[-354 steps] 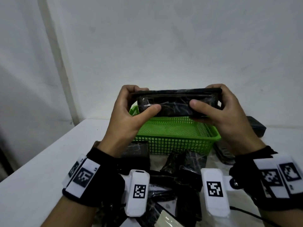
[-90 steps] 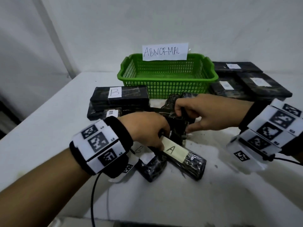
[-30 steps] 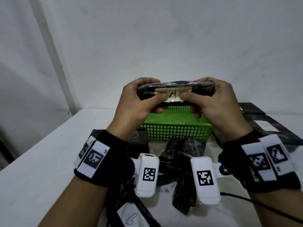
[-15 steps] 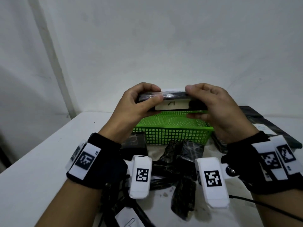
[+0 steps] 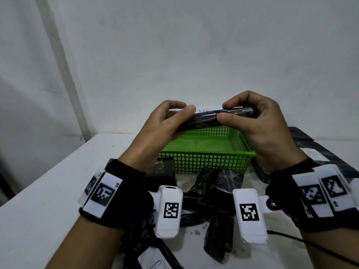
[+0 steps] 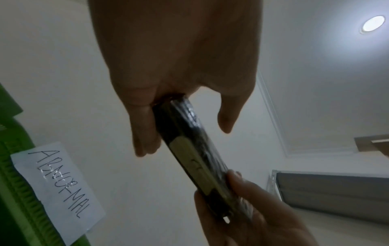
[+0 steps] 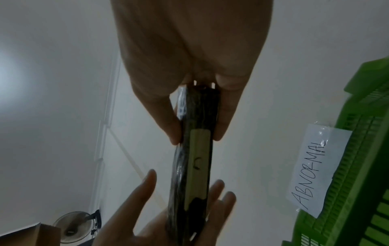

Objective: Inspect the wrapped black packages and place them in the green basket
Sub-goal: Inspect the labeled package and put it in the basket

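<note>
I hold a slim black wrapped package [image 5: 206,121] level above the green basket [image 5: 206,158], edge-on to the head view. My left hand [image 5: 180,111] pinches its left end and my right hand [image 5: 224,112] pinches its right end, thumbs nearest me. The wrist views show the package [image 6: 189,141] [image 7: 197,149] from below, with a cream label on its underside. The left hand [image 6: 185,139] has its thumb on one face and its fingers on the other. The right hand [image 7: 196,136] grips the same way. The basket [image 6: 12,183] [image 7: 368,166] carries a paper sign reading ABNORMAL [image 6: 58,188] [image 7: 315,169].
Loose crumpled black packages [image 5: 213,191] lie on the white table just before the basket. Another dark package [image 5: 161,173] sits at the basket's left corner, and flat black packages [image 5: 330,160] lie to its right. A black cable [image 5: 310,245] runs off at lower right.
The package has been turned in both hands: its label faced me a second ago and now faces down, so I see the dark edge. The hands sit slightly lower.
</note>
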`<state>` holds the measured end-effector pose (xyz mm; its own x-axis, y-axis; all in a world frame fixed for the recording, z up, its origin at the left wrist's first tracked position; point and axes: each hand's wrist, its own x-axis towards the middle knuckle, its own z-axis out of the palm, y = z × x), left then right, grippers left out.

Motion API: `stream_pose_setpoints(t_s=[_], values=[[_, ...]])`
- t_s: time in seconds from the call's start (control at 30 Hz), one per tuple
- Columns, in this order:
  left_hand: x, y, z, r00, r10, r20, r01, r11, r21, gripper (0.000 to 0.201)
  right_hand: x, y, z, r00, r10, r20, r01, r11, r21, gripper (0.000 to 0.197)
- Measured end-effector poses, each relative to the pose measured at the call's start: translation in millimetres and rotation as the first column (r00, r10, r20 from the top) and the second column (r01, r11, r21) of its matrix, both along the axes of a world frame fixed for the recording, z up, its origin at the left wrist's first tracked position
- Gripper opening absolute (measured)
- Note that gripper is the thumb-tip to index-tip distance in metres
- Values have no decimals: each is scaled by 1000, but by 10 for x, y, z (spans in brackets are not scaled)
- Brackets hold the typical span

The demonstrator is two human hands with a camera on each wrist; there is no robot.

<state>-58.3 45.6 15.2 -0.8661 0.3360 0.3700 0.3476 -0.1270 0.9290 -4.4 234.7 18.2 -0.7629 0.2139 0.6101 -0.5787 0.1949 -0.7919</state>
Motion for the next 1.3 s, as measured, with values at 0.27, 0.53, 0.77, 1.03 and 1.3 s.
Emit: stream_pose_setpoints(t_s=[0.27, 0.53, 0.77, 1.03, 1.3], values=[[16, -59, 17, 996, -38, -85, 36, 999, -28, 36, -52, 6, -35, 975, 102, 198, -67, 982, -176, 46], [22, -32, 4, 992, -10, -127, -2, 996, -89, 29, -10, 33, -33, 987, -23, 159, 20, 1000, 16, 43], [23, 12, -10, 953, 126, -274, -163, 980, -114, 31, 8, 35, -14, 994, -100, -42, 105, 981, 162, 38], [26, 23, -57, 986, 103, -135, -132, 964, -233, 29, -10, 42, -44, 987, -162, 3, 158, 964, 214, 35], [39, -7, -39, 945, 37, -326, -113, 970, -215, 27, -17, 65, -12, 984, 7, 176, -7, 1000, -6, 18]])
